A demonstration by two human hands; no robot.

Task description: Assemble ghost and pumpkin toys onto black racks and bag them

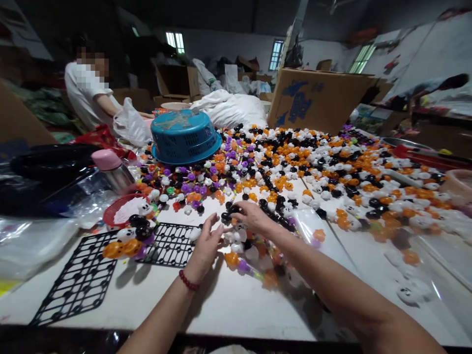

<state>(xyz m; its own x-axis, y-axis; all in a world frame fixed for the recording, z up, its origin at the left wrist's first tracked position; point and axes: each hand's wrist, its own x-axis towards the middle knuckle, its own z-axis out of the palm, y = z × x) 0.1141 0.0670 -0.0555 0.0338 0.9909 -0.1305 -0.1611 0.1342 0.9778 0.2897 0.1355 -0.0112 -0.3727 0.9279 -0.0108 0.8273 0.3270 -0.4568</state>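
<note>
My right hand reaches in over the middle of the table. Its fingers are closed on a small black plastic figure. My left hand, with a red bead bracelet at the wrist, is held just left of it, thumb and fingers apart. Beside the left fingers lies a white figure on a black plastic grid. White ghost figures sit between and below my hands. Near the right wrist are an orange pumpkin figure and a purple piece.
A large pile of orange, white and black figures covers the table's far side. A blue basket stands upside down. Left are a pink-capped bottle, a red basket and another grid. A person stands at far left.
</note>
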